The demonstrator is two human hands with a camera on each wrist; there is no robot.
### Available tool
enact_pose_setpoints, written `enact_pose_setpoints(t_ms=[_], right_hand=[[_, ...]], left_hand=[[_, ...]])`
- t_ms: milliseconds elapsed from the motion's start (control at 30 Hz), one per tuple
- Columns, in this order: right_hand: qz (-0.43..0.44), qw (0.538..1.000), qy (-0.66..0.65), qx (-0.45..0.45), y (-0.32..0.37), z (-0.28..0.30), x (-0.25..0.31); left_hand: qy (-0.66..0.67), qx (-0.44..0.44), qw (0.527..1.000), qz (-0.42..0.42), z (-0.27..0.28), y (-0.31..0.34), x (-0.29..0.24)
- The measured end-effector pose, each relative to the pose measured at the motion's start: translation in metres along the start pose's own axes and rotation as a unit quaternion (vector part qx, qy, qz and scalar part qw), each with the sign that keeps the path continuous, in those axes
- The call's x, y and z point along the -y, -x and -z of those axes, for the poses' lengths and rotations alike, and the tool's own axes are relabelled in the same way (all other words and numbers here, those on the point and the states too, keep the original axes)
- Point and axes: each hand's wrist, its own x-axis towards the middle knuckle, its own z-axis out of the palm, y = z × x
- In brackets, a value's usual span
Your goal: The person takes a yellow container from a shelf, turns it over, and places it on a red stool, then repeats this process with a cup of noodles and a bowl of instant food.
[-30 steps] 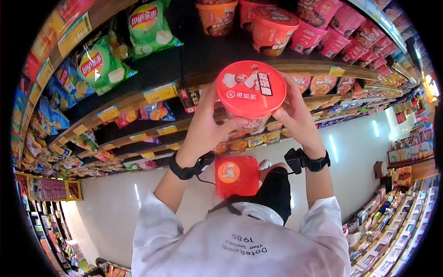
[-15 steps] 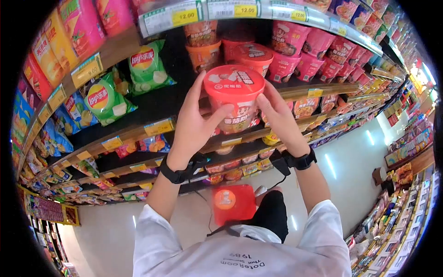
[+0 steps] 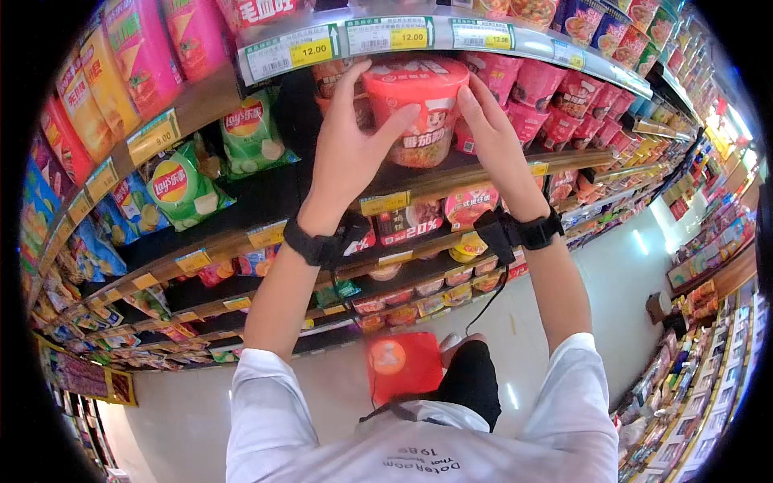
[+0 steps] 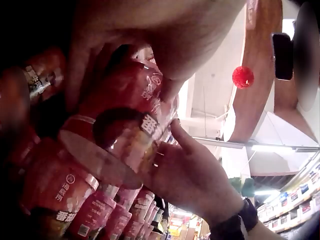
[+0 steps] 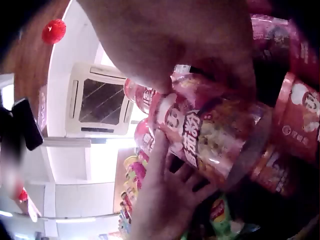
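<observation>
I had the red tomato noodle tub (image 3: 428, 129) between both palms, lifted to the level of a store shelf (image 3: 435, 187), and it was secure on both sides. My left grip (image 3: 354, 149) held its left flank, the thumb laid across the front; my right grip (image 3: 498, 145) clasped the other flank, its thumb pressed near the rim.

What had just changed was height and angle. A second before, the lid (image 3: 415, 72) had faced up at me, filling my view; now it was nearly edge-on and the printed front showed instead. The tub had gone up and away from me, until the lid sat just below the price rail (image 3: 483, 36) with its 12.00 tags and hid the similar red tub that had been plain behind it.

For the work in hand, I judged this meant the carrying was largely done and careful placing mattered more: the rail left little room above the lid. Stacked pink tubs (image 3: 538, 84) stood near on the right, and a green Lay's bag (image 3: 256, 133) leaned well apart on the left. I could not tell whether the base touched the shelf.
</observation>
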Motion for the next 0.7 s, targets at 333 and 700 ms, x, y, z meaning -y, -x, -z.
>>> enact_pose_setpoints(t_ms=[333, 700], right_hand=[[0.062, 0.997, -0.024, 0.043, -0.019, 0.004, -0.019], [0.075, 0.974, 0.204, -0.062, -0.047, 0.015, -0.067]], left_hand=[[-0.023, -0.019, 0.998, -0.054, -0.021, -0.032, 0.011], [-0.108, 0.012, 0.993, -0.037, -0.048, -0.048, 0.073]])
